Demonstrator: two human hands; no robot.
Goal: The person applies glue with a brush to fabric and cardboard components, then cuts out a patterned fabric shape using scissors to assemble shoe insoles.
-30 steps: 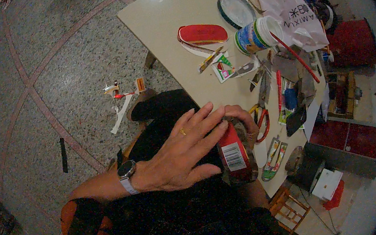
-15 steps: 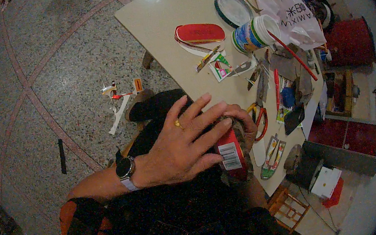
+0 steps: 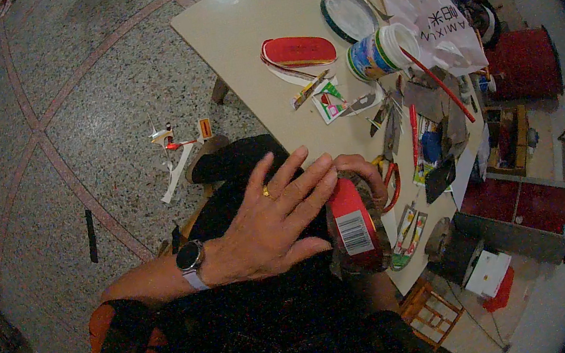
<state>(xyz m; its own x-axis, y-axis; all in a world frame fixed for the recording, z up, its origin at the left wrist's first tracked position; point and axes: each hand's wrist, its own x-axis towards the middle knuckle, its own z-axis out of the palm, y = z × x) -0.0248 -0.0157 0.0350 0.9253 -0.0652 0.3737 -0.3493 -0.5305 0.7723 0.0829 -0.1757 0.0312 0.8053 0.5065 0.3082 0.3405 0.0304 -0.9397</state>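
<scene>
My right hand is wrapped round a dark brown, rounded thing that I cannot name, with its fingers curled over the far end. On its upturned side is a red panel with a white barcode label. My left hand wears a ring, with a watch at the wrist. Its fingers are stretched out and slightly apart, palm down, along the left side of the brown thing. The fingertips reach its edge; whether they touch it I cannot tell. The far side of the thing is hidden.
On the cream table lie a red oval piece, scissors, a red pencil-like stick, a tipped white tub, its lid and a plastic bag. Scraps litter the speckled floor at left.
The brown thing has shifted slightly right, away from my left hand, and more of its red panel shows. My left fingers have drawn back off it a little; my right hand keeps its grip.
</scene>
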